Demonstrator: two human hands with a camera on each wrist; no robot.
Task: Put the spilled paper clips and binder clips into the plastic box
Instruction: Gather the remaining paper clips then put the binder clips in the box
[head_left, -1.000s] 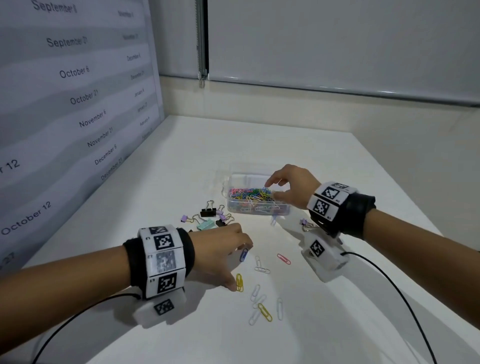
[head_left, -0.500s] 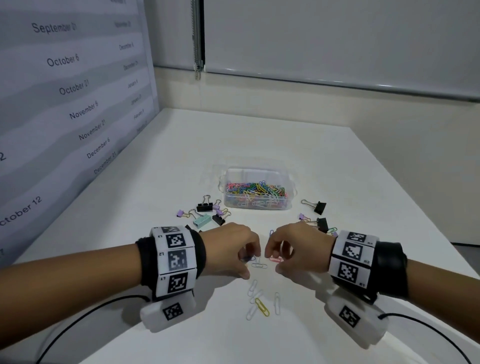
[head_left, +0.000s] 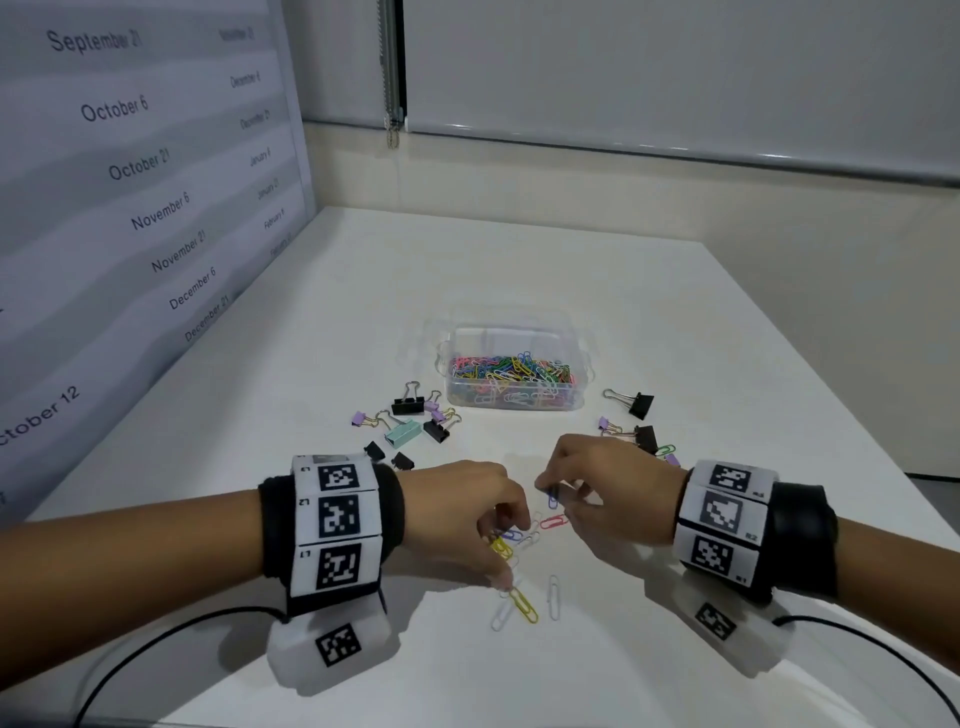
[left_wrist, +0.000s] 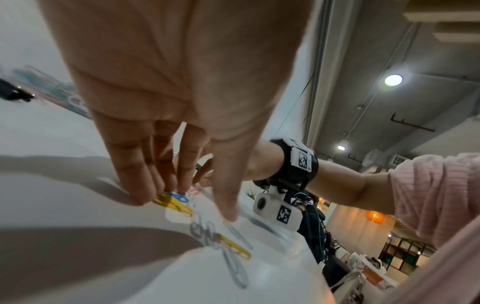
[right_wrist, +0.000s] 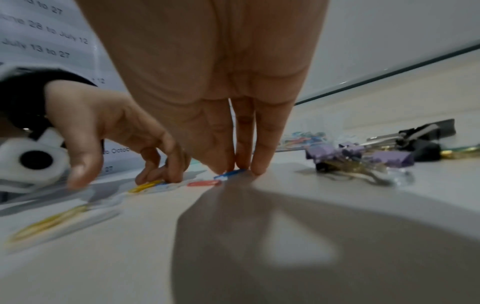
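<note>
The clear plastic box (head_left: 582, 402) holds many coloured paper clips and stands mid-table. Nearer me, my right hand (head_left: 558, 501) pinches a blue paper clip (right_wrist: 231, 173) between thumb and fingers, one end lifted off the table. A red paper clip (head_left: 551, 522) lies just beside it. My left hand (head_left: 501, 553) has its fingertips (left_wrist: 145, 197) pressed on a yellow paper clip (left_wrist: 172, 203) and another blue one, with the thumb set apart on the table. A yellow clip (head_left: 523, 605) and some silver clips (head_left: 554, 597) lie loose in front of the left hand.
Binder clips in black, purple and mint lie left of the box (head_left: 410, 423). More black and purple ones lie to its right (head_left: 639, 410), close behind my right wrist. A calendar panel (head_left: 130, 208) walls the table's left side. Cables trail from both wrists.
My right hand came back from the box to the loose clips in front of me and picked up the blue clip. My left hand slid slightly right over the yellow and blue clips.
</note>
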